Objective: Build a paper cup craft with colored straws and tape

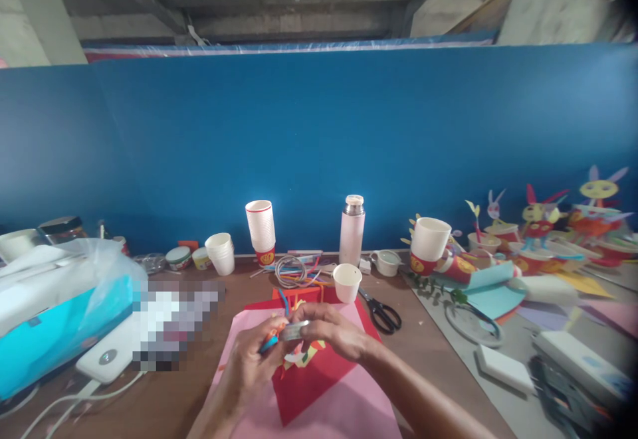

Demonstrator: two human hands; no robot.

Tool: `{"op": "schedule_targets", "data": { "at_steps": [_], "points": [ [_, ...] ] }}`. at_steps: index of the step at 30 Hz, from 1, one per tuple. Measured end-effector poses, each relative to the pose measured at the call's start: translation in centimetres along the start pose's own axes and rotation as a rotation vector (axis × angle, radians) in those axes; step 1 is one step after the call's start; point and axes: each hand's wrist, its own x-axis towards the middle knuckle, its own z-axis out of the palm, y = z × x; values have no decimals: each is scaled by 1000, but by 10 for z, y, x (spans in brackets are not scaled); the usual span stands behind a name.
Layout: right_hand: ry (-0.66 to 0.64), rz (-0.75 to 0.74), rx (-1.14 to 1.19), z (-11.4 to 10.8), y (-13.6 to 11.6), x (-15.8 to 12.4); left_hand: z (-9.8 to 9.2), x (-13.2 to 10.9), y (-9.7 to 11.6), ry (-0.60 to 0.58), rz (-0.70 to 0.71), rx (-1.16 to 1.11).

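Note:
In the middle of the view my left hand [256,346] is closed around a blue and orange craft piece [270,344], whose exact kind is mostly hidden by the fingers. Pinched in my right hand [333,331] is a small greyish ring that looks like a roll of tape [297,330]. The two hands almost touch. Beneath them lie yellow paper cut-outs [302,359] on a red paper sheet [319,386], with pink paper [356,409] under that. A thin blue strip [284,301] sticks up behind the left hand.
Black scissors [383,314] and a white paper cup [347,283] lie past the right hand. Farther back stand stacked cups [261,226] and a thermos [352,233]. Paper-cup figures [541,226] crowd the right; a power bank [107,356] with cables is at left.

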Motion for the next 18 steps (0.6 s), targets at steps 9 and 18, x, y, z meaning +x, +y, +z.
{"op": "schedule_targets", "data": {
  "at_steps": [9,18],
  "points": [
    [-93,-35,183,-5,16,5,0,0,1,64,-83,-103],
    [-132,-60,255,-6,23,6,-1,-5,-18,64,-121,-202]
  ]
}}
